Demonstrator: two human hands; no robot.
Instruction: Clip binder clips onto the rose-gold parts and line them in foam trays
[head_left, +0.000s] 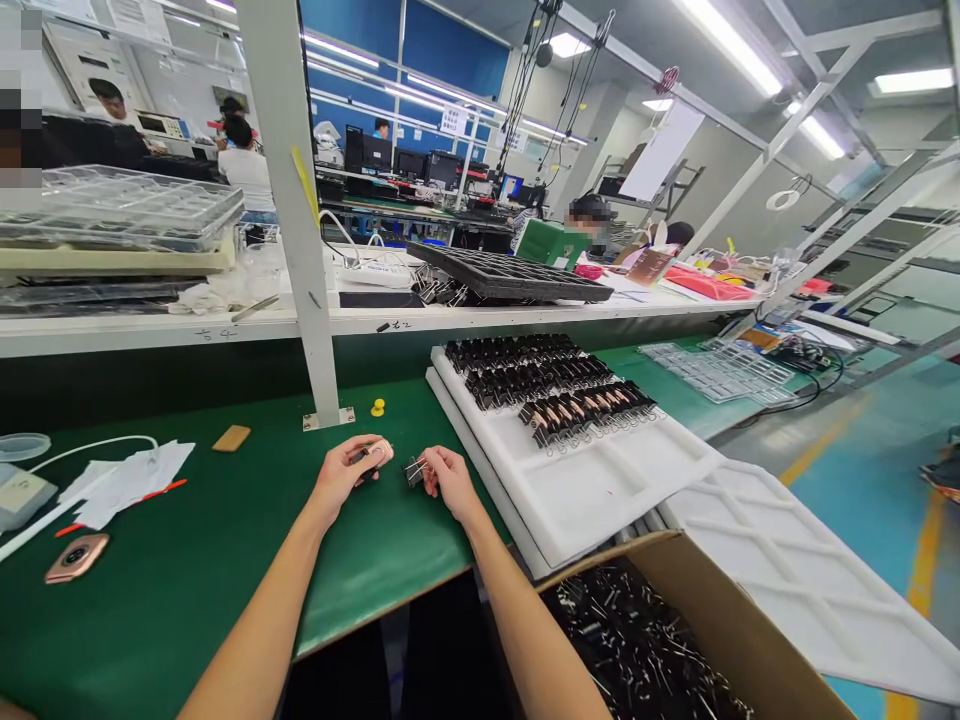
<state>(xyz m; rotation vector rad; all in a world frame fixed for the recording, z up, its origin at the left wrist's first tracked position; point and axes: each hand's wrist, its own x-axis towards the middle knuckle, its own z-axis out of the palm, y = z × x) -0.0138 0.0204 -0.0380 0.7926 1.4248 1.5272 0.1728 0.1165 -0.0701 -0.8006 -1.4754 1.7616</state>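
My left hand (349, 474) is closed around a small rose-gold casing (383, 453), with something black at its underside, partly hidden by the fingers. Just to the right, my right hand (448, 480) pinches a black binder clip (412, 474) by its wire handles. The clip sits close to the casing, with a small gap between them. Both hands are above the green mat (375, 560). Rows of binder clips (525, 370) fill the far part of a white foam tray (577, 500) on the right; rose-gold parts (577, 407) show among the nearest row.
A cardboard box (720, 600) full of loose binder clips stands at the lower right. On the mat lie a rose-gold part (77, 558), white papers (131, 485), a tan block (231, 438) and a yellow knob-like piece (378, 407). A white post (292, 220) rises ahead.
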